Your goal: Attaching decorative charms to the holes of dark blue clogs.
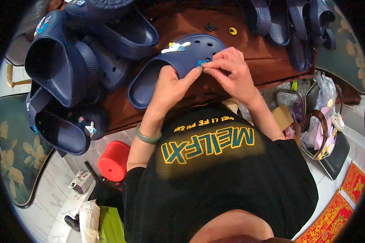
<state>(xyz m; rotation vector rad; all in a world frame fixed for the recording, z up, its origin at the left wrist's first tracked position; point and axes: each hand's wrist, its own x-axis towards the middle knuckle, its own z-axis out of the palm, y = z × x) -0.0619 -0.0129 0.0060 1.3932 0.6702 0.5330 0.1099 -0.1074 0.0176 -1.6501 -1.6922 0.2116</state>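
Between the pinched fingertips of the right hand (pixel 231 73), a small blue charm (pixel 200 62) is pressed at a hole in the navy clog (pixel 178 67), which is steadied on the brown tabletop (pixel 247 48) by the left hand (pixel 170 87), its fingers closed over the strap side. One white charm (pixel 175 47) is already seated on the upper, so the fitting appears partly done, with most holes unfilled. Further navy clogs (pixel 69 60) are piled to the left, and two loose charms (pixel 221 29) lie beyond.

Left hand (pixel 170 85) and right hand (pixel 227 71) pinch a blue charm (pixel 200 62) on a navy clog (pixel 178 67)
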